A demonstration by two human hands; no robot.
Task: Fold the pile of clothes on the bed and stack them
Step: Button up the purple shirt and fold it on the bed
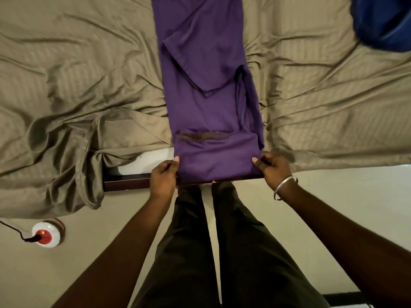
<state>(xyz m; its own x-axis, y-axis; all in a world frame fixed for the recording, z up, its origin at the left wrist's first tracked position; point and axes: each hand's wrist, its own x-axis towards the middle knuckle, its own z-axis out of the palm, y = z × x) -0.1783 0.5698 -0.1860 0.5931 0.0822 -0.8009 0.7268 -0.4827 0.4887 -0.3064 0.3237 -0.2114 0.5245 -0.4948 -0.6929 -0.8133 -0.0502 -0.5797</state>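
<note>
A purple shirt (206,85) lies lengthwise down the middle of the bed, folded into a long strip with a sleeve laid across its upper part. Its near end hangs over the bed's edge and is doubled over. My left hand (164,177) pinches the near left corner of that end, thumb on top. My right hand (270,167), with a metal bangle on the wrist, pinches the near right corner. A blue garment (384,21) sits bunched at the far right of the bed.
The bed is covered by a wrinkled tan sheet (77,74) that bunches and droops at the near left. A dark wooden bed rail (129,182) runs along the near edge. A round white and red device (45,234) with a cord lies on the floor.
</note>
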